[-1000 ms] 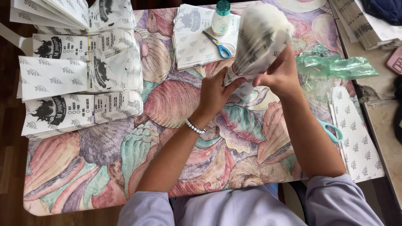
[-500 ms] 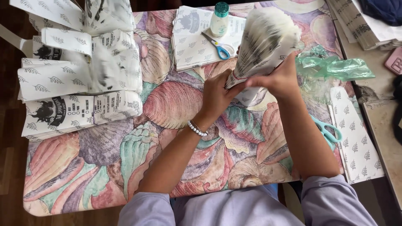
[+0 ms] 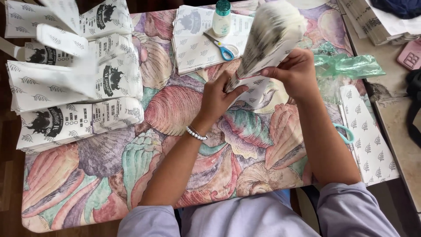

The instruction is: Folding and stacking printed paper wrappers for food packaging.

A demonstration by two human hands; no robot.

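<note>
- Paper cone (image 3: 269, 41): printed white paper rolled into a cone, held above the far centre of the table. Long axis tilted; narrow tip down and toward the person's left, wide mouth up, away and to the right. Upper part blurred.
- Left hand (image 3: 217, 98): fingers pressed against the tip end of the cone, thumb alongside; a beaded bracelet (image 3: 195, 133) on the wrist.
- Right hand (image 3: 296, 72): fingers curled and pinching the cone's lower side edge.
- Table (image 3: 101, 175): covered in a shell-pattern cloth; near half in front of the forearms is open.
- Left edge: stack of folded printed paper bags (image 3: 74, 94).
- Far edge: blue-handled scissors (image 3: 221, 47) and a glue bottle (image 3: 222, 18) on a sheet, just beside the cone.
- Right: crumpled green plastic (image 3: 348, 66) near the right hand.
</note>
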